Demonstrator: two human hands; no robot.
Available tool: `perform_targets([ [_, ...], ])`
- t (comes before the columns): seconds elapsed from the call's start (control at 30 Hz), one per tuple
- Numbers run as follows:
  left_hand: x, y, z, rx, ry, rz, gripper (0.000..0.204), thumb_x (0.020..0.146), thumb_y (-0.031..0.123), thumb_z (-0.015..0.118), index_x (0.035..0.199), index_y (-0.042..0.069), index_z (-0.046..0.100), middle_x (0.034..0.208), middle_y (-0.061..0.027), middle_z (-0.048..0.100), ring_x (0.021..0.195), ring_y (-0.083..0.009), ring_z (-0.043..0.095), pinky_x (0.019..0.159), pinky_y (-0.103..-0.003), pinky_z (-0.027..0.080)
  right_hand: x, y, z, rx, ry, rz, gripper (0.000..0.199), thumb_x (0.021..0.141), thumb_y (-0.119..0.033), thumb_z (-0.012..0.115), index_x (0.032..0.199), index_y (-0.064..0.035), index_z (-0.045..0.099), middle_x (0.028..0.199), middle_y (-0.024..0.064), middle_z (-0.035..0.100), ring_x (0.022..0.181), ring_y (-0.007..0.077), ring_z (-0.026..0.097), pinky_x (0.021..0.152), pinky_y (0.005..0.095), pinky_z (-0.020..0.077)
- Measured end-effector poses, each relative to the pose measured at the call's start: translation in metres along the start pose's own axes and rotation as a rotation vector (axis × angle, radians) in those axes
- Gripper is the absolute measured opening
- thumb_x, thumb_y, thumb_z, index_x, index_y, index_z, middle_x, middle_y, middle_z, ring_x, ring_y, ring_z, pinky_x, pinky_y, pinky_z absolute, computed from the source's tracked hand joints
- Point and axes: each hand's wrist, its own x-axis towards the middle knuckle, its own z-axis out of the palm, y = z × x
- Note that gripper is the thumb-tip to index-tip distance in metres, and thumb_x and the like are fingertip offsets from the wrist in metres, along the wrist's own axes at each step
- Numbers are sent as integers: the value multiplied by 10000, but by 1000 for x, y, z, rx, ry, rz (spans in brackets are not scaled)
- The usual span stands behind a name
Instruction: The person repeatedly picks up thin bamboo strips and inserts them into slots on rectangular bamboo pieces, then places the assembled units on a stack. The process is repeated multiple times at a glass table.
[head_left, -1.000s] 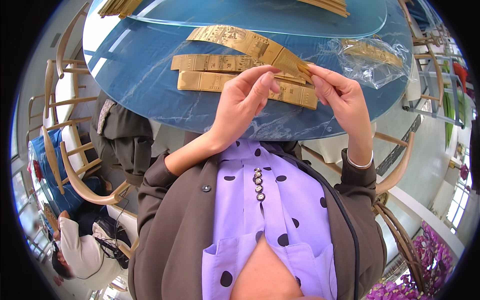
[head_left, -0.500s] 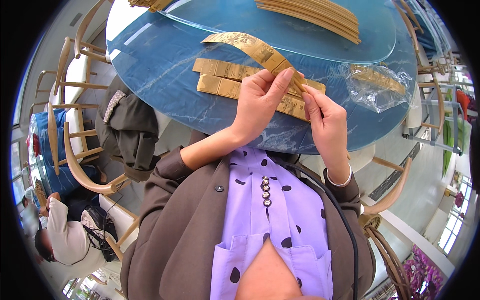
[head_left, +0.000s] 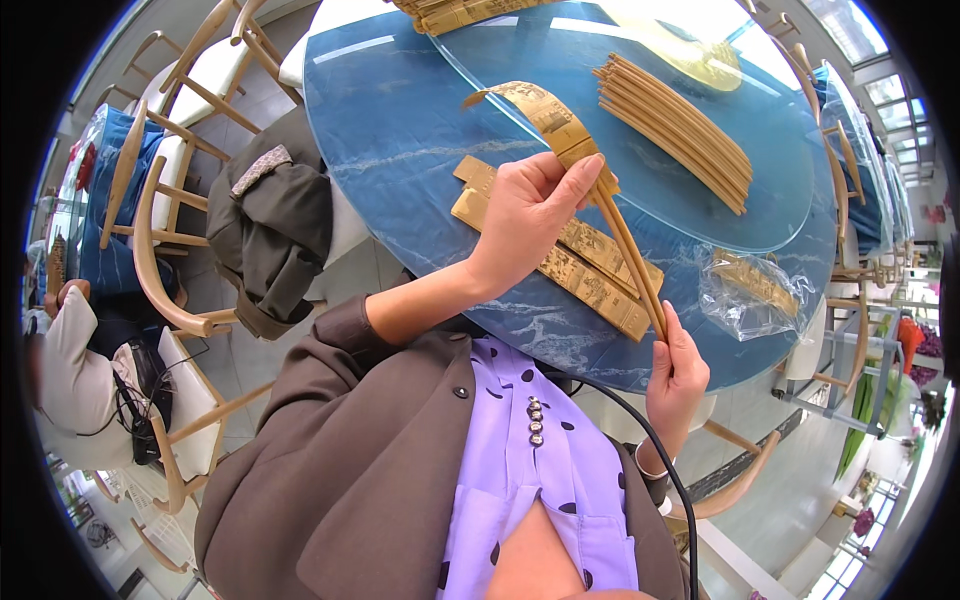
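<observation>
My left hand (head_left: 527,212) pinches the open end of a gold paper sleeve (head_left: 540,115) that curls up and away over the blue table (head_left: 400,150). A pair of wooden chopsticks (head_left: 628,250) runs from that sleeve down to my right hand (head_left: 678,375), which grips their lower ends. Two more gold sleeved pairs (head_left: 585,270) lie flat on the table under my hands.
A row of bare chopsticks (head_left: 680,130) rests on the glass turntable (head_left: 700,200). A clear plastic bag (head_left: 750,290) with gold sleeves lies at the table's right edge. Wooden chairs (head_left: 150,240), one draped with a dark jacket (head_left: 270,220), stand to the left; a person (head_left: 70,370) sits beyond.
My hands have moved apart: the right hand has dropped toward me, and the chopsticks now stretch between the sleeve and it. The view has tilted toward the table.
</observation>
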Motion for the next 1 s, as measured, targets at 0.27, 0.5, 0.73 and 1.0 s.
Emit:
perform_targets([
  [0.27, -12, -10, 9, 16, -112, -81, 276, 1023, 230, 652, 973, -35, 711, 760, 37, 632, 668, 10, 478, 546, -197, 371, -10, -18, 21, -59, 67, 43, 348, 960, -26, 654, 1306, 9, 654, 720, 99, 515, 557, 178, 483, 533, 293, 425],
  [0.5, -4, -3, 1, -63, -148, -90, 333, 1075, 299, 548, 1006, 11, 700, 715, 51, 555, 662, -6, 469, 570, -205, 373, -12, -17, 19, 62, 38, 92, 348, 967, -27, 646, 1313, 13, 642, 725, 94, 518, 586, 173, 473, 563, 284, 424],
  [0.73, -20, -6, 21, 155, -172, -36, 376, 1093, 320, 499, 957, 17, 676, 717, 12, 561, 697, -53, 491, 631, -248, 410, -13, -23, 29, 50, 81, 78, 353, 976, -38, 641, 1326, 9, 637, 756, 103, 563, 598, 182, 518, 580, 289, 452],
  [1.0, -13, -22, 21, 125, -124, 28, 374, 1111, 326, 443, 998, 46, 664, 753, 64, 528, 623, 4, 353, 539, -197, 284, -13, -29, 36, 43, 67, 148, 355, 990, -60, 634, 1339, 3, 630, 815, 134, 639, 624, 211, 573, 613, 301, 496],
])
